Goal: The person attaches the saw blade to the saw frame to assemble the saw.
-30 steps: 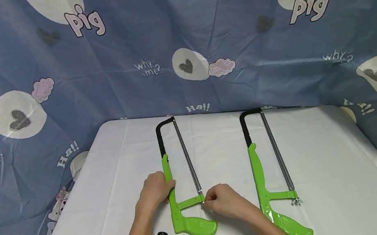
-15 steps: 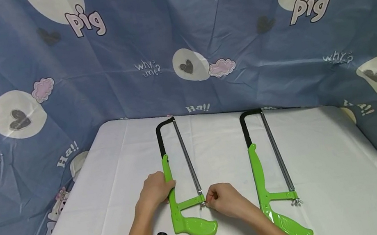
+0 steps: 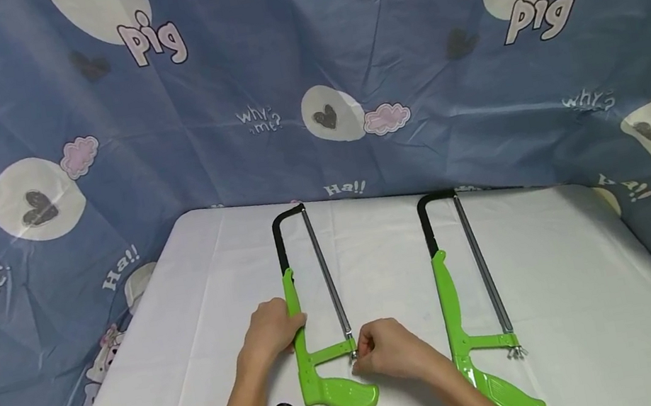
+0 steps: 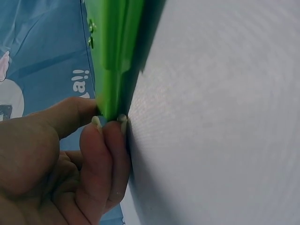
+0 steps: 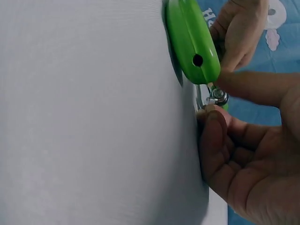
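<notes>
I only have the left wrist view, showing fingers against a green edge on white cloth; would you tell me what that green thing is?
Observer: It is the frame of a green hacksaw; the left hand holds its spine.
Operator: Thank you; what is the other hand doing?
Observer: The right hand pinches a small metal nut at the blade's handle end.
Operator: Is anything else on the table?
Observer: A second green hacksaw lies untouched to the right.

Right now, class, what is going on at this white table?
A person works on the left green-handled hacksaw. Their left hand grips its green frame, while the right hand pinches the small metal wing nut at the blade's near end. A second green hacksaw lies untouched to the right on the white table.
</notes>
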The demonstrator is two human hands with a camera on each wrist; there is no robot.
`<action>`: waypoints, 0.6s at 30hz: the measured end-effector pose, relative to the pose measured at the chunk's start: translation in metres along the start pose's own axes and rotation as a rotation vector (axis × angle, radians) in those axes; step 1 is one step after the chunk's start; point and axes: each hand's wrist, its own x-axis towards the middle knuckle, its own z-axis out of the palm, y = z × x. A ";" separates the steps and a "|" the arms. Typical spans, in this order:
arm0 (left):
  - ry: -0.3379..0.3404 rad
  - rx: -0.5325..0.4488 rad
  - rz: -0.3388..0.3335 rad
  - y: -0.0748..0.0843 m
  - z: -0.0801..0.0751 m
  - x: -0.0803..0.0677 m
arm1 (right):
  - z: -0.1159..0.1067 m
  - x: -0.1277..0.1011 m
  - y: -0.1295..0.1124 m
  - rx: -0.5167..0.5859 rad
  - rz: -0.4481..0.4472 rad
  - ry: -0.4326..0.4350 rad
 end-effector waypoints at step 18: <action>0.000 0.023 -0.005 -0.001 0.002 0.002 | 0.000 -0.002 -0.001 0.022 0.037 0.024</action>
